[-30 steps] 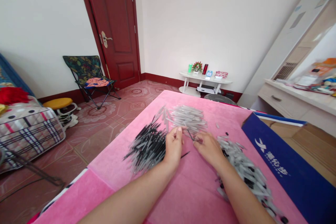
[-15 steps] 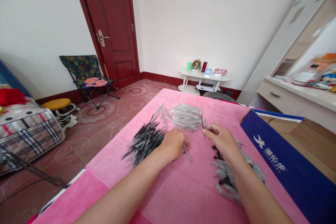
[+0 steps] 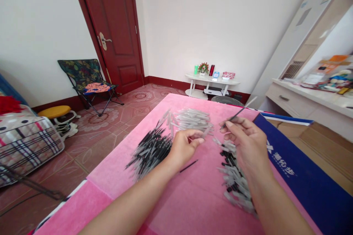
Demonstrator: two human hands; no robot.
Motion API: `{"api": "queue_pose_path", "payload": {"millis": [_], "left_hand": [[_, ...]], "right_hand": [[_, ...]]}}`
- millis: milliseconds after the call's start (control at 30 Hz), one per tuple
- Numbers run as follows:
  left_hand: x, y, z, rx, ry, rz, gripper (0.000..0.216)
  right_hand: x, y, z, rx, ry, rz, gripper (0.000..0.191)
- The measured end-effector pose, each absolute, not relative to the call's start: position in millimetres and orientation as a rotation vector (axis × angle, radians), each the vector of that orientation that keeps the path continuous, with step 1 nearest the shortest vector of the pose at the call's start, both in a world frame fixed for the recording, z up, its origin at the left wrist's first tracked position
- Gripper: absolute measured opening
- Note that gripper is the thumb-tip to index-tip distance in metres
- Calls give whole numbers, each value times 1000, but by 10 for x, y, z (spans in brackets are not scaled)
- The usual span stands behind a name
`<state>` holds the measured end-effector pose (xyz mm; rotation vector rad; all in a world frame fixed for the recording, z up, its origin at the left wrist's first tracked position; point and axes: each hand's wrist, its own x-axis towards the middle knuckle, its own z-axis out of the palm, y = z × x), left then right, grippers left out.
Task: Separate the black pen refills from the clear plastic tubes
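My right hand (image 3: pixel 245 136) pinches a thin pen refill (image 3: pixel 239 113), dark along most of its length with a pale end, tilted up to the right. My left hand (image 3: pixel 187 145) has its thumb and finger closed on a short translucent tube (image 3: pixel 206 131). Beside that wrist lies a heap of dark refills (image 3: pixel 151 150). A pile of clear tubes (image 3: pixel 191 120) sits beyond both hands. Partly hidden under my right forearm is a pile of small clear and black pieces (image 3: pixel 234 180). One dark stick (image 3: pixel 189 166) lies alone on the pink cloth (image 3: pixel 179 202).
An open blue cardboard box (image 3: pixel 298 161) stands at the table's right edge. Behind it is a white cabinet (image 3: pixel 292 99) with items on top. Farther off are a low white stand (image 3: pixel 212 79), a folding chair (image 3: pixel 85 73) and a red door (image 3: pixel 116 33).
My right hand has risen, and the refill now slants up to the right. My left hand has lifted its tube off the cloth, moving slightly forward and uncovering the lone dark stick.
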<state>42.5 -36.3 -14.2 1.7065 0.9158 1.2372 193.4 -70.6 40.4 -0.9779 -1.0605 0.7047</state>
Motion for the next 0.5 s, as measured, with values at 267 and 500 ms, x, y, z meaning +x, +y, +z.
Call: {"api": "queue_pose_path", "payload": {"millis": [267, 500], "left_hand": [[562, -449, -283, 1411, 785, 1140, 19], [571, -476, -282, 1428, 745, 1152, 18]], "right_hand": [[1844, -802, 496, -1051, -1177, 525, 16], [1882, -753, 430, -1133, -1253, 555, 20]]}}
